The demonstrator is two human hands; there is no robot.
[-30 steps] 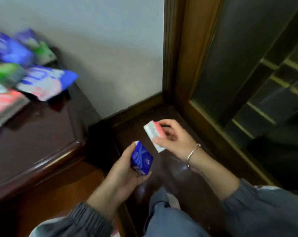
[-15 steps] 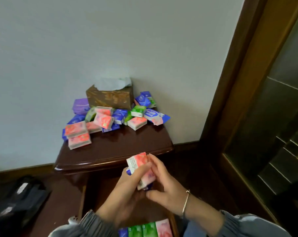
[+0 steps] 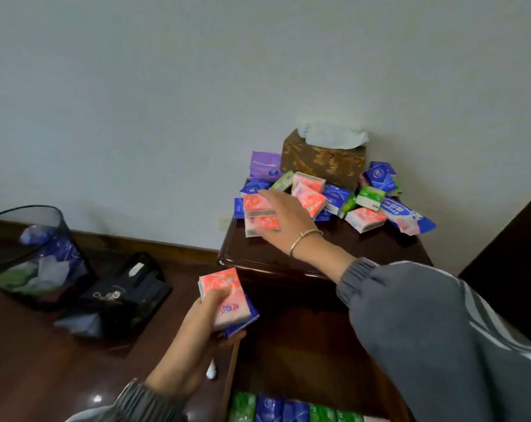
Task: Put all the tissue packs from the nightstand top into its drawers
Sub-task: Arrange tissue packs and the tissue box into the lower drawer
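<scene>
Several pink, blue, green and purple tissue packs lie heaped on the dark wooden nightstand (image 3: 325, 257). My right hand (image 3: 284, 216) reaches over the top with its fingers spread on two stacked pink packs (image 3: 258, 217) at the pile's left edge. My left hand (image 3: 211, 312) grips a pink pack (image 3: 224, 295) stacked on a blue pack (image 3: 243, 319), just left of the nightstand front. Below, an open drawer (image 3: 288, 360) shows a row of green and blue packs (image 3: 291, 409) at the frame's bottom.
A brown tissue box (image 3: 322, 161) with a tissue sticking out stands at the back of the top by the wall. A black mesh bin (image 3: 36, 254) and a black bag (image 3: 121, 296) sit on the floor to the left. A dark door frame borders the right.
The view swung left from the floor and door to the nightstand. My right hand let go of the pink pack, now stacked in my left hand, and reached up to the pile.
</scene>
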